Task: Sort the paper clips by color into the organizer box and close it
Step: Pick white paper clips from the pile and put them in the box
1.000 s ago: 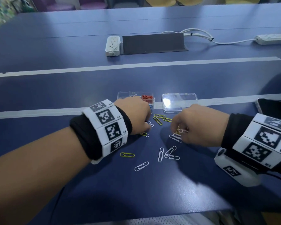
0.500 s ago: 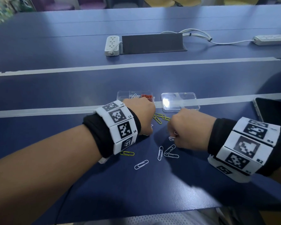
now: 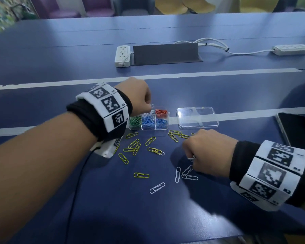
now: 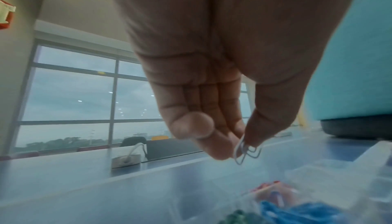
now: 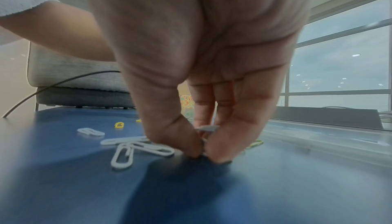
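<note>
A clear organizer box lies open on the blue table, with green, blue, red and white clips in separate compartments. My left hand hovers over its back-left part and pinches white paper clips between thumb and fingers. The clear lid rests to the box's right. Yellow clips and white clips are scattered in front of the box. My right hand is down at the table, thumb and forefinger pinching white clips.
A dark phone lies at the right edge. Two white power strips and a grey cable flap sit farther back. White tape lines cross the table. A black cable trails from my left wrist.
My left hand has lifted from the clip pile and moved back over the organizer box with white clips. My right hand stays low, shifted slightly right and nearer.
</note>
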A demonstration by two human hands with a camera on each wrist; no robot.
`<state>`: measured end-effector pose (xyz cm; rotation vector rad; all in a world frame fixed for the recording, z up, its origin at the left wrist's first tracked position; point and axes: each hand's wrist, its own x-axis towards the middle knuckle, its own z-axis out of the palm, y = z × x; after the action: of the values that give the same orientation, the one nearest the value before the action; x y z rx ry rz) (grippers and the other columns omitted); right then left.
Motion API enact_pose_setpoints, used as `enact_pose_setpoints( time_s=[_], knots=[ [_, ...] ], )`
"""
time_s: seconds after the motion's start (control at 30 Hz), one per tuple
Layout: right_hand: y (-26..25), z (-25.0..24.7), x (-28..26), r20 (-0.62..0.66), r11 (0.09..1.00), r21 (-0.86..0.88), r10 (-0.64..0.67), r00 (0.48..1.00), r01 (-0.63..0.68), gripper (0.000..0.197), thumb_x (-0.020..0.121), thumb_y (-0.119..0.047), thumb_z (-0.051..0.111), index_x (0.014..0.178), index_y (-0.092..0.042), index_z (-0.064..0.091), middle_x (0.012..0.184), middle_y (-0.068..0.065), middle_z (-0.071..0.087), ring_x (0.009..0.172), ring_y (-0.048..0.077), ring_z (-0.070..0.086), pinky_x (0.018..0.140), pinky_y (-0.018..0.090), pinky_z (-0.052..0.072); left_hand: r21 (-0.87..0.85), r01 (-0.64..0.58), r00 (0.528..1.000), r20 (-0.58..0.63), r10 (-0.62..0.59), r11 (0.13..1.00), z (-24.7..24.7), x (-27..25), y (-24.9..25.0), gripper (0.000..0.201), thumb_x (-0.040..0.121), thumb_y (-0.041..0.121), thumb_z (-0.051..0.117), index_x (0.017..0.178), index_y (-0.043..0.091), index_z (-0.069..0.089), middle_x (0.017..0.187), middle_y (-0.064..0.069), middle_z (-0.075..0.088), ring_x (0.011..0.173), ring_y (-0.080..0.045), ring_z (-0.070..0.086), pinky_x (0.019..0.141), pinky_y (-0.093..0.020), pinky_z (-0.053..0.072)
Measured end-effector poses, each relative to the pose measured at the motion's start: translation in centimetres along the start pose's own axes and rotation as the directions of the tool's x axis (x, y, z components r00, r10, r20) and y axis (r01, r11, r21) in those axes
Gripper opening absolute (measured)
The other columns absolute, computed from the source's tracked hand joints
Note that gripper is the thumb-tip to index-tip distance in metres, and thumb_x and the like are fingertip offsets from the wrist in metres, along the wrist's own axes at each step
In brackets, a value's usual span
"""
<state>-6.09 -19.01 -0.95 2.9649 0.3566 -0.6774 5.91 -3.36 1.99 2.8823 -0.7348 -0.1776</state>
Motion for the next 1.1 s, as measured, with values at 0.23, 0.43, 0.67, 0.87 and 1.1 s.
enact_pose_setpoints(
  time_s=[0.23, 0.43, 0.67, 0.87, 1.1],
  knots=[
    [0.0, -1.8, -0.4, -0.034, 0.998, 0.061, -0.011, 0.999, 0.013, 0.020, 0.080, -0.015, 0.052, 0.090, -0.021, 0.069, 0.093, 0.006, 0.069, 0.088, 0.028, 0.063, 0.075, 0.030, 0.052, -0.003, 0.021, 0.999, 0.029, -0.021, 1.000, 0.7, 1.8, -0.7, 0.017, 0.085, 0.019, 0.061, 0.093, 0.014, 0.075, 0.097, -0.006, 0.074, 0.090, -0.023, 0.065, 0.077, -0.029, 0.050],
    [0.1, -6.0, 3.1, -0.288, 0.972, 0.234, 0.051, 0.956, 0.019, 0.024, 0.081, -0.019, 0.058, 0.098, -0.023, 0.074, 0.096, 0.006, 0.074, 0.090, 0.026, 0.064, 0.086, 0.031, 0.052, -0.110, 0.027, 1.000, -0.012, -0.029, 0.994, 1.0, 1.2, -1.4, 0.022, 0.086, 0.019, 0.061, 0.105, 0.017, 0.071, 0.102, -0.005, 0.073, 0.095, -0.021, 0.065, 0.091, -0.030, 0.050],
    [-1.9, -7.9, 9.5, -0.354, 0.954, 0.301, 0.101, 0.930, 0.011, 0.024, 0.082, -0.015, 0.062, 0.103, -0.021, 0.072, 0.105, 0.003, 0.071, 0.094, 0.019, 0.062, 0.079, 0.024, 0.046, -0.083, 0.062, 0.998, -0.013, -0.063, 0.995, 1.0, -1.3, -3.0, 0.022, 0.086, 0.026, 0.059, 0.106, 0.023, 0.069, 0.105, -0.002, 0.070, 0.098, -0.021, 0.062, 0.090, -0.031, 0.049],
    [-2.8, -8.0, 10.7, -0.322, 0.971, 0.240, 0.083, 0.943, -0.004, 0.026, 0.084, -0.018, 0.065, 0.110, -0.020, 0.069, 0.109, 0.005, 0.067, 0.100, 0.024, 0.063, 0.075, 0.028, 0.048, -0.031, 0.026, 0.999, 0.042, -0.025, 0.999, 1.1, -3.0, -2.8, 0.017, 0.086, 0.028, 0.058, 0.097, 0.025, 0.070, 0.091, 0.001, 0.068, 0.078, -0.015, 0.053, 0.079, -0.028, 0.047],
    [-0.8, -7.4, 6.8, -0.372, 0.973, 0.213, -0.003, 0.928, 0.088, 0.023, 0.084, -0.011, 0.056, 0.097, -0.019, 0.074, 0.077, 0.002, 0.066, 0.075, 0.020, 0.054, 0.081, 0.025, 0.048, -0.014, -0.108, 0.990, 0.088, 0.109, 0.994, 1.3, -3.6, -1.2, 0.015, 0.082, 0.026, 0.060, 0.088, 0.020, 0.073, 0.071, 0.008, 0.058, 0.073, -0.013, 0.054, 0.076, -0.025, 0.048]
  ],
)
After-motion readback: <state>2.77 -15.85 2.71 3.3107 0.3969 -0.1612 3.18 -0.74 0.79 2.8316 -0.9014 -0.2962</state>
